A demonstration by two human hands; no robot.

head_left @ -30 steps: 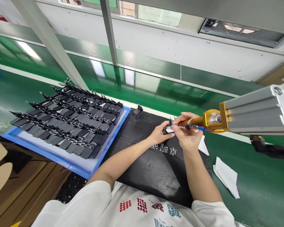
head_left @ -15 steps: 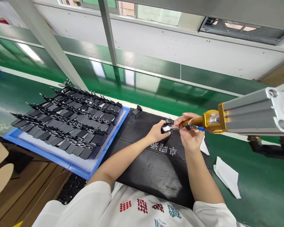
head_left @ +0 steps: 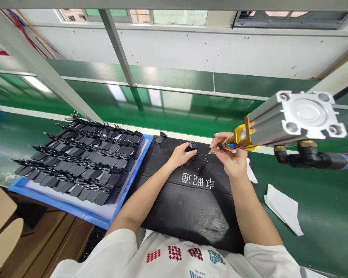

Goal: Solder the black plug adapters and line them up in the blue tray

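Left hand [head_left: 180, 155]: I have it pinching a plug housing [head_left: 193, 146] near the far edge of the mat [head_left: 174, 210] | Right hand [head_left: 229, 157]: wrapped round the gold-nosed tool [head_left: 266, 120] | Tweezers [head_left: 203, 166]: between hands

This looks like a factory assembly workshop. Left of the left hand [head_left: 180, 155], a blue plastic-edged tray [head_left: 60, 210] holds rows of matching black plastic plug adapters [head_left: 79, 162]; at the right hand [head_left: 231, 158] juts a gold-and-silver metal pneumatic tool [head_left: 261, 119]; beyond both hands stretch a long, glossy green work surface [head_left: 168, 119] and grey metal frame posts [head_left: 116, 44].
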